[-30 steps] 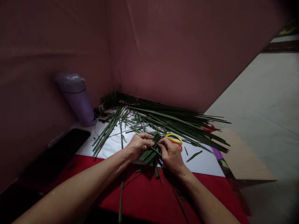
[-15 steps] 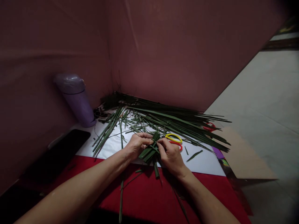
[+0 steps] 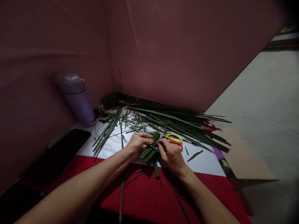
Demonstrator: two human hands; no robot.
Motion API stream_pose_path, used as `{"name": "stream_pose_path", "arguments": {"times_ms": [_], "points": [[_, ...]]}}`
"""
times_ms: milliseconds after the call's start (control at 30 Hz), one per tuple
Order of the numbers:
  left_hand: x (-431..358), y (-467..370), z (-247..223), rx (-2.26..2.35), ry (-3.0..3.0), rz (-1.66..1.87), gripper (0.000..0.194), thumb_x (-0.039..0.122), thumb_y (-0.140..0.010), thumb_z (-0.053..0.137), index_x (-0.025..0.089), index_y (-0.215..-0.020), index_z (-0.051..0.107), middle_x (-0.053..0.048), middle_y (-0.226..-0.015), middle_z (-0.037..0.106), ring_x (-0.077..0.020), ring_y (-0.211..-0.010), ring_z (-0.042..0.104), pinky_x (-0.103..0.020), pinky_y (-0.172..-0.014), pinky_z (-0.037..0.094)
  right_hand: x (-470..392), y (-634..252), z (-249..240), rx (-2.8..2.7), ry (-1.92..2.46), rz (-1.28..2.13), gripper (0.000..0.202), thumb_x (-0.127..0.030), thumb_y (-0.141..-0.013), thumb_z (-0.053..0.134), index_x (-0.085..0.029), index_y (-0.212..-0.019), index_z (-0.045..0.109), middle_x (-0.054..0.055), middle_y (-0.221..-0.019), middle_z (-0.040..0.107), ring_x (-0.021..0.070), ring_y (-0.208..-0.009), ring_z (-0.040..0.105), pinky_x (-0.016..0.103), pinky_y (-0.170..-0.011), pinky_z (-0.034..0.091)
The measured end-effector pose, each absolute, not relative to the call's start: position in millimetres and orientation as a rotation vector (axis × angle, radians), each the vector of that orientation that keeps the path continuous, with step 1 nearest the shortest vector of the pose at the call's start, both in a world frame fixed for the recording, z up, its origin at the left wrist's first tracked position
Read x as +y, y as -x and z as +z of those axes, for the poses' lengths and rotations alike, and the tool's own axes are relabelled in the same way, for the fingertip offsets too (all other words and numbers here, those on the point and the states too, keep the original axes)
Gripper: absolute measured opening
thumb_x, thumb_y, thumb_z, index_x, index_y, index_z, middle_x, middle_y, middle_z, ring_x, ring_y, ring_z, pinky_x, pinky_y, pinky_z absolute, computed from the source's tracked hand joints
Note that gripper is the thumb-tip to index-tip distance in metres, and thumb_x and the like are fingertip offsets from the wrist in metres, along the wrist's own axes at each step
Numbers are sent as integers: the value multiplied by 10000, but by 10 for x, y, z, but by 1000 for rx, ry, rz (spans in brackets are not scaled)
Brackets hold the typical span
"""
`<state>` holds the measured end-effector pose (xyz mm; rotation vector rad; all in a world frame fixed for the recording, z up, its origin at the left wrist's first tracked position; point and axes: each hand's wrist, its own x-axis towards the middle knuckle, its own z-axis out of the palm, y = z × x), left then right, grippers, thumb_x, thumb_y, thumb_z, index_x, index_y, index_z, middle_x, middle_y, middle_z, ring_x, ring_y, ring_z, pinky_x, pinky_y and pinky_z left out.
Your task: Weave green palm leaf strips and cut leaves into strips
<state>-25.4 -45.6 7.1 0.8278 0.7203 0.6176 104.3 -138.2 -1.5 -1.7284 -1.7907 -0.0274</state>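
Note:
A small woven piece of green leaf strips [image 3: 149, 153] is held between my two hands, over the near edge of a white sheet [image 3: 203, 165]. My left hand [image 3: 138, 144] pinches its left upper side with thumb and fingers. On the other side, the bent fingers of my right hand [image 3: 171, 155] grip the piece at its upper right edge. Strip ends stick out below it toward me. Just behind my right hand lie scissors [image 3: 174, 137] with yellow and red handles, their blades partly hidden among leaves.
Long green leaves [image 3: 177, 118] are heaped along the wall, with cut scraps [image 3: 137, 123] before them. A purple bottle [image 3: 79, 102] stands at the left behind a dark phone-like slab [image 3: 77, 137]. Red cloth [image 3: 144, 199] covers the near side; brown cardboard [image 3: 249, 158] lies at right.
Almost nothing differs. Both hands keep their hold on the woven piece, with at most a tiny shift of the view.

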Motion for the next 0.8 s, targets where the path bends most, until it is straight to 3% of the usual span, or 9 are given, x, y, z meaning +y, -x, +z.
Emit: {"name": "stream_pose_path", "arguments": {"times_ms": [500, 800], "points": [[-455, 254, 57, 717, -843, 633, 261, 64, -477, 697, 103, -721, 612, -36, -572, 616, -144, -484, 570, -272, -509, 428, -1382, -979, -20, -1671, 1745, 99, 133, -207, -878, 398, -185, -824, 517, 21, -690, 594, 139, -577, 546, 230, -550, 350], [-449, 250, 31, 747, -884, 617, 318, 78, -457, 705, 92, -760, 609, -32, -568, 611, -148, -463, 560, -284, -488, 426, -1349, -1172, -39, -1921, 1615, 124, 143, -102, -814, 418, -179, -801, 537, 27, -682, 581, 135, -601, 508, 221, -576, 348]]}}
